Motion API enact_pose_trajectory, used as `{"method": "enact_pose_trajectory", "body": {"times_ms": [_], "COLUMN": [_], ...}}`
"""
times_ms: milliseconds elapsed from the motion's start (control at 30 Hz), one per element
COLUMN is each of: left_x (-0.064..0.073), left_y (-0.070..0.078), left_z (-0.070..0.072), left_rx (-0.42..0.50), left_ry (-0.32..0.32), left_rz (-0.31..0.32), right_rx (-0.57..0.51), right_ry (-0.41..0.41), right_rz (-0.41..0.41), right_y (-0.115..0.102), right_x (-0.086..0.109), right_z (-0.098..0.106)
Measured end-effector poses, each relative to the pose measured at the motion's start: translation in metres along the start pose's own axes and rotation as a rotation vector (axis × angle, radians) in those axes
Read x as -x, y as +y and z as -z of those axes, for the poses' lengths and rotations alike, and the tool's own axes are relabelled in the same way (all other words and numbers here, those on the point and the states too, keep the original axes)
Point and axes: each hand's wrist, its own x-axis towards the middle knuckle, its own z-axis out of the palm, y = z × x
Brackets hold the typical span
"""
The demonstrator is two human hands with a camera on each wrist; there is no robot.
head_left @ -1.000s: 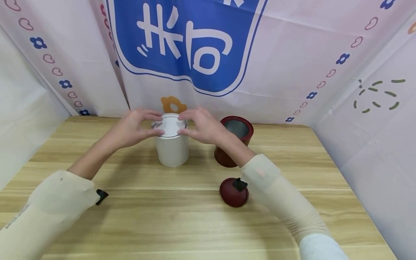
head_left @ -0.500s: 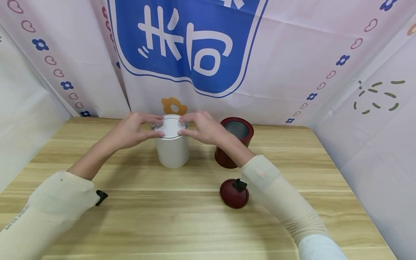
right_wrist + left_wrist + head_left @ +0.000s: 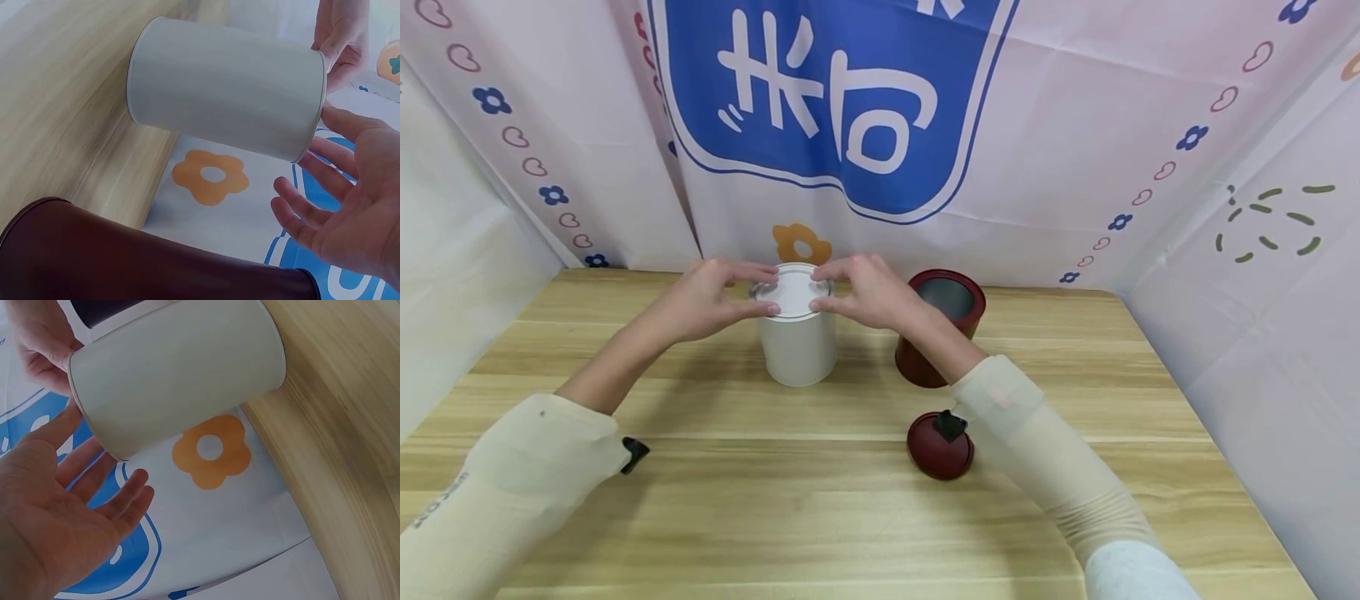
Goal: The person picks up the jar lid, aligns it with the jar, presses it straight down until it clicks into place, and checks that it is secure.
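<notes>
A white cylindrical bin [image 3: 799,354] stands upright on the table, its pale round lid [image 3: 795,293] on top. My left hand [image 3: 718,296] touches the lid's left side, thumb at the near edge and fingertips at the far one. Mirroring it, my right hand [image 3: 865,292] rests its thumb and fingertips on the lid's right side. In the left wrist view the fingers [image 3: 94,475] are extended past the bin's rim; the lower ones are free. The right wrist view shows the fingers [image 3: 331,175] similarly spread, with the lid's top face hidden behind the bin wall.
A dark red bin [image 3: 917,362] with an open top and grey inside stands to the right, partly behind my right forearm. Its matching dark red round lid [image 3: 940,454] lies nearer on the wooden table [image 3: 760,500]. A printed cloth [image 3: 1037,167] hangs right behind the table.
</notes>
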Motion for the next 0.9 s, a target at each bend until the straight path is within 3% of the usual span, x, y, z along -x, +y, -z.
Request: {"method": "enact_pose_trajectory", "body": {"times_ms": [200, 333, 533, 633, 767, 900], "left_x": [-0.001, 0.002, 0.006, 0.007, 0.01, 0.012], "left_y": [0.004, 0.013, 0.034, 0.045, 0.06, 0.071], "left_z": [-0.002, -0.005, -0.021, -0.032, -0.049, -0.067], "left_rx": [0.015, 0.027, 0.025, 0.04, 0.085, 0.163], "left_ry": [0.02, 0.089, 0.287, 0.344, 0.332, 0.238], "left_rz": [-0.006, -0.039, -0.233, -0.339, -0.418, -0.419], "right_rx": [-0.015, -0.047, -0.092, -0.093, -0.089, -0.091], "right_ry": [0.021, 0.058, 0.118, 0.164, 0.218, 0.246], "right_rz": [0.018, 0.049, 0.094, 0.126, 0.2, 0.268], "right_y": [0.002, 0.002, 0.004, 0.005, 0.008, 0.011], "right_x": [0.006, 0.016, 0.037, 0.05, 0.069, 0.089], "right_z": [0.0, 0.002, 0.009, 0.011, 0.012, 0.011]}}
